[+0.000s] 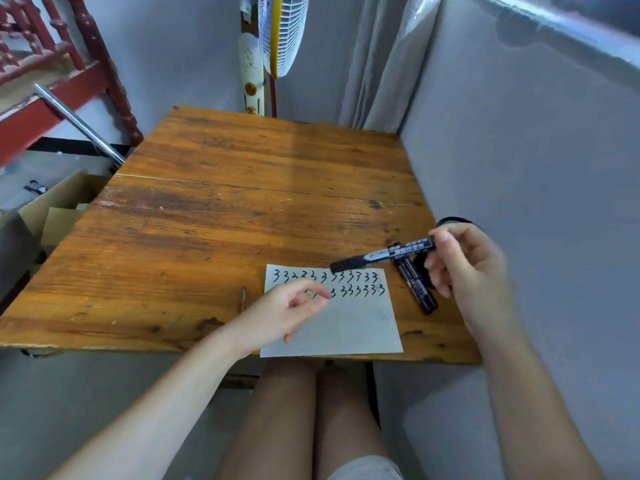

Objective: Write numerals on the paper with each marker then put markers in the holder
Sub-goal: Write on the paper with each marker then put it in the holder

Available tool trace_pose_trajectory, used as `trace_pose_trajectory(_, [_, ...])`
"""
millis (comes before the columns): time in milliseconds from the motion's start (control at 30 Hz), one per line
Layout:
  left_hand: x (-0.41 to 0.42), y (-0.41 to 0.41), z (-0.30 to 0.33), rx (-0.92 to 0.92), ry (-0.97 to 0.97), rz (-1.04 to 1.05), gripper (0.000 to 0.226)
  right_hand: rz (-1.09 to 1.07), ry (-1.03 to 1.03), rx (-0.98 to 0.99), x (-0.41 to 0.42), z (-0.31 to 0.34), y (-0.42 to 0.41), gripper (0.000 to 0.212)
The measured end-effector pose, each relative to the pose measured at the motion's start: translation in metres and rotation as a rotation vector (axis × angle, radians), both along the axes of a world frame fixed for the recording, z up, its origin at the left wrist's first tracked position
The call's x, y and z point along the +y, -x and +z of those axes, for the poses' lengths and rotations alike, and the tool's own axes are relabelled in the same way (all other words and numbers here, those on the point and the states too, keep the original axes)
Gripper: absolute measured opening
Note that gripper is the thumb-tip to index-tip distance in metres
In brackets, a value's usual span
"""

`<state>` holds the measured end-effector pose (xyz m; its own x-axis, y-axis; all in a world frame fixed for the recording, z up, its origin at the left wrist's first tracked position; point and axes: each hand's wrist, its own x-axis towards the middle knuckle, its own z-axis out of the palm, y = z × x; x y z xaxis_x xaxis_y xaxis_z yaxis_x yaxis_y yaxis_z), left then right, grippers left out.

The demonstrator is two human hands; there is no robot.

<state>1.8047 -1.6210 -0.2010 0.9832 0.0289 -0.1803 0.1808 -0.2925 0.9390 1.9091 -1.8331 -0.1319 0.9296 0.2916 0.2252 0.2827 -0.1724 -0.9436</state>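
Wooden table [242,202], worn and scratched, filling the middle of the view, pushed up to a grey wall on the right. Cardboard box [62,209] on the floor off the left edge, flaps open, contents not discernible. Standing fan [282,32] and curtain [381,60] beyond the far edge.

White paper [346,327] lying at the near edge of the table, right of centre, two rows of handwritten 3s across its top, lower part blank.

Left hand [280,315] reaching in from the lower left, forearm angled up across the near table edge, resting over the paper's left side. Fingers loosely curled, thumb and forefinger tips nearly together above the second row of numerals, nothing visibly pinched between them.

Right hand [464,268] raised above the table's right edge, forearm coming up from the lower right. Thumb and fingers closed around the rear end of a black marker [384,255], held roughly level, dark front end pointing left over the top right of the paper; capped or bare tip impossible to tell through blur.

Second black marker [415,285] lying flat on the table just right of the paper, partly under the held one. Dark round rim [453,221] peeking out behind the right hand, too hidden to identify.
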Motion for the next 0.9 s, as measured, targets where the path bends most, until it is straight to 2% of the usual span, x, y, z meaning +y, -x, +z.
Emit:
trace_pose_trajectory(67, [0.006,-0.003,-0.02,-0.078,-0.24,0.129,0.007,-0.24,0.036,-0.161,-0.017,0.013,-0.021,0.019])
trace_pose_trajectory(133, [0.013,0.001,-0.039,-0.111,-0.521,0.193,0.011,-0.402,0.202,-0.334,-0.031,0.02,-0.041,0.01])
trace_pose_trajectory(200, [0.015,0.007,-0.05,-0.193,-0.701,0.205,0.017,-0.453,0.378,-0.411,-0.038,0.016,-0.056,0.014])
trace_pose_trajectory(267, [0.012,0.008,-0.051,-0.254,-0.779,0.178,0.021,-0.454,0.507,-0.418,-0.037,0.005,-0.067,0.022])
trace_pose_trajectory(567, [0.015,0.006,-0.054,-0.259,-0.762,0.195,0.021,-0.403,0.849,-0.317,-0.03,-0.023,-0.081,0.032])
trace_pose_trajectory(633, [0.015,0.005,-0.055,-0.26,-0.763,0.197,0.022,-0.422,0.809,-0.361,-0.029,-0.021,-0.073,0.032])
trace_pose_trajectory(733, [0.016,0.006,-0.057,-0.263,-0.772,0.198,0.022,-0.334,0.72,-0.449,-0.023,-0.033,-0.049,0.02])
trace_pose_trajectory(833, [0.016,0.006,-0.057,-0.266,-0.766,0.197,0.022,-0.201,0.876,-0.268,-0.019,-0.071,-0.033,0.021])
trace_pose_trajectory(900, [0.015,0.006,-0.056,-0.27,-0.759,0.196,0.022,-0.2,0.956,-0.155,-0.022,-0.093,-0.033,0.027])
